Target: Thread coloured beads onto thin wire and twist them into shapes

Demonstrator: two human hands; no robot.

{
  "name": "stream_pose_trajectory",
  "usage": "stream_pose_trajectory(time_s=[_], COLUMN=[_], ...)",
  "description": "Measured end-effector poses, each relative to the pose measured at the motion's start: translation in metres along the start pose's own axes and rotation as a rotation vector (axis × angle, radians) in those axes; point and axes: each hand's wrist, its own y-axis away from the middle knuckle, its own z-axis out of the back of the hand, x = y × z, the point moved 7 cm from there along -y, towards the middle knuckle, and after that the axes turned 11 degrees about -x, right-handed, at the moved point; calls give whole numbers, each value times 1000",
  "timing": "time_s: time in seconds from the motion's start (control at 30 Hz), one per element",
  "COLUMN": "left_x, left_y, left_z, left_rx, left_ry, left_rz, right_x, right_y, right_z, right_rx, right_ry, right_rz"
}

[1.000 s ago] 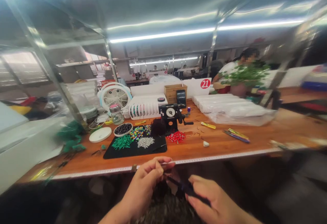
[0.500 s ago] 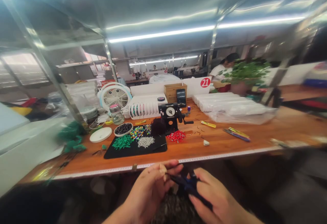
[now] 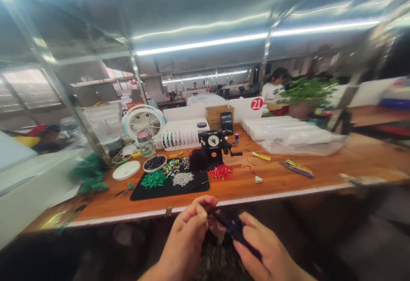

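Just below the table's front edge, my left hand point(image 3: 188, 232) is closed, its thumb and fingertips pinched together. Whatever lies between those fingertips is too small and dark to make out. My right hand point(image 3: 267, 244) is wrapped around a dark blue-handled tool point(image 3: 235, 229) with a narrow dark tip; blur hides whether it is scissors or pliers. The tool's tip points left and meets the fingertips of my left hand. Both hands are in front of my body, over dark patterned cloth point(image 3: 218, 261).
On the wooden table point(image 3: 230, 191), a black mat point(image 3: 166, 193) bears green, silver and multicoloured beads. Red pieces point(image 3: 221, 171) lie beside a black hand-cranked machine point(image 3: 213, 144). Behind are a fan point(image 3: 144, 123) and plastic-wrapped white rolls point(image 3: 288, 133). A person point(image 3: 275, 84) sits beyond the partition.
Both hands have shifted slightly. My left fingers have drawn in closer together around the tool's tip, and the tool has moved a little.
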Motion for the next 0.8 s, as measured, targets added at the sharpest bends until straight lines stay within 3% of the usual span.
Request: stream_pose_trajectory(time_s=[0.2, 0.37, 0.8], left_x=[-4, -12, -6], left_y=[-4, -5, -2], left_z=[6, 0, -8], left_rx=[-58, 112, 252], left_ry=[-143, -447, -564], left_rz=[-124, -246, -231], right_x=[-7, -9, -19], right_y=[0, -1, 8], right_z=[0, 3, -4], right_rx=[14, 58, 69], right_ry=[-61, -83, -17], right_rz=[-105, -179, -218])
